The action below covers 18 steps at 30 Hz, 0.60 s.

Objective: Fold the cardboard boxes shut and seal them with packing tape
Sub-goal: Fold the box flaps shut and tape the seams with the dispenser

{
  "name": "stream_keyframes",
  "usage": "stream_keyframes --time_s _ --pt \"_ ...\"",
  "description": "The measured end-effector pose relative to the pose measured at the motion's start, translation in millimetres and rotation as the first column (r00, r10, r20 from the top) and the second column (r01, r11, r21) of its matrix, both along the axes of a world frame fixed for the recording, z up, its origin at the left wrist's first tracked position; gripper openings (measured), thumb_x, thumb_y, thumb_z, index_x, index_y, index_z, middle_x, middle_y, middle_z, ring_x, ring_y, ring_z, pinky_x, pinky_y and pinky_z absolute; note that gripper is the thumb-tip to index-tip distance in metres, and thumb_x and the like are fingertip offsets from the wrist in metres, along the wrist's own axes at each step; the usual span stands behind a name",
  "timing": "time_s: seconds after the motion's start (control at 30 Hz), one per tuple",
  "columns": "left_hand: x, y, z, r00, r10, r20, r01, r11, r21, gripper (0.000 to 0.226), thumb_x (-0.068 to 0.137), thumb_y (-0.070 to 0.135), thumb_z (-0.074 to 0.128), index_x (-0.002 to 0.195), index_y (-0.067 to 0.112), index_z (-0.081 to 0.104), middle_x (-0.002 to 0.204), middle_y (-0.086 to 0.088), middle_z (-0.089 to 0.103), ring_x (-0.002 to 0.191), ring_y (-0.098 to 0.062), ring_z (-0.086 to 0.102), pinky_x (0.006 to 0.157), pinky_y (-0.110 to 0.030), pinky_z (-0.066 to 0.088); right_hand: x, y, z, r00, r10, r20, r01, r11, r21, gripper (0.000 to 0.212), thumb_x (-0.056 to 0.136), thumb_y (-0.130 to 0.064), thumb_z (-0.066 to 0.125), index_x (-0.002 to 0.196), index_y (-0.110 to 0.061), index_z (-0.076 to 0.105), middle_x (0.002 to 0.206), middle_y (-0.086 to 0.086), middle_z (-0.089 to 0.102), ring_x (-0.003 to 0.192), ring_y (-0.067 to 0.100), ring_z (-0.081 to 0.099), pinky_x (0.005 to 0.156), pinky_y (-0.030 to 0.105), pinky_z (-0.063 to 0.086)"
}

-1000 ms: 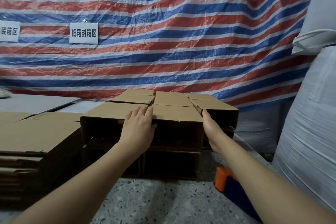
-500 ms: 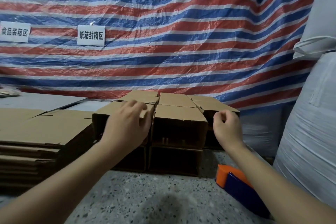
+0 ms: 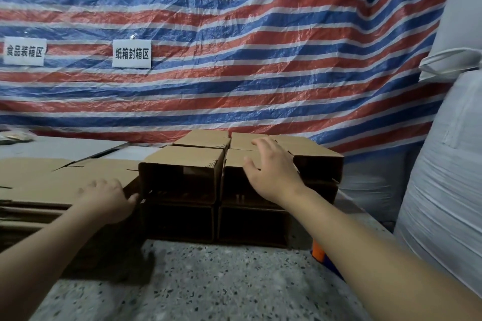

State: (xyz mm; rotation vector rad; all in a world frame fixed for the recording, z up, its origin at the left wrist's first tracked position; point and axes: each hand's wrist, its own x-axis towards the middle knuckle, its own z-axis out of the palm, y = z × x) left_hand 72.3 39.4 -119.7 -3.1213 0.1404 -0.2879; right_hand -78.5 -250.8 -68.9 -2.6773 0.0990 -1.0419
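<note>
Fingers point(image 3: 263, 147) spread over upper box point(image 3: 240, 161)

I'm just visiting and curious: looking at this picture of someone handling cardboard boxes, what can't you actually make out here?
- Orange and blue tool, head view: mostly hidden behind the right forearm, so its type is unclear.
- Insides of the front boxes: too dark to see contents.
- Left hand fingertips: motion blur hides whether they touch the box corner.
- Right hand: contact with the box top is unclear.
- Object at the left edge: cut off and blurred.
</note>
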Motion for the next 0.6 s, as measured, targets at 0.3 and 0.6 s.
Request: stream_keyframes --time_s 0.3,0.6 --pt "-7 1 -11 0.983 -0.049 0.176 0.046 0.999 0.022 0.023 0.098 0.026 0.039 0.113 0.017 0.054 0.096 -0.002 0.057 0.090 -0.023 0.058 0.075 -0.034 0.047 11 20 -2 0.997 0.071 0.006 -0.071 0.997 0.008 0.052 0.101 -0.040 0.047 0.147 -0.015 0.044 0.149 0.002 0.045 0.139 0.020 0.038 0.117 0.039 0.027" --pt "-6 13 45 0.924 -0.063 0.378 0.087 0.995 -0.047 0.017 0.097 0.011 0.049 0.110 0.007 0.058 0.083 -0.007 0.062 0.072 -0.024 0.064 0.062 -0.036 0.055 12 28 5 0.997 0.079 0.016 -0.079 0.997 0.012 0.048 0.101 -0.037 0.048 0.142 -0.013 0.048 0.140 0.002 0.051 0.131 0.019 0.044 0.112 0.036 0.030"
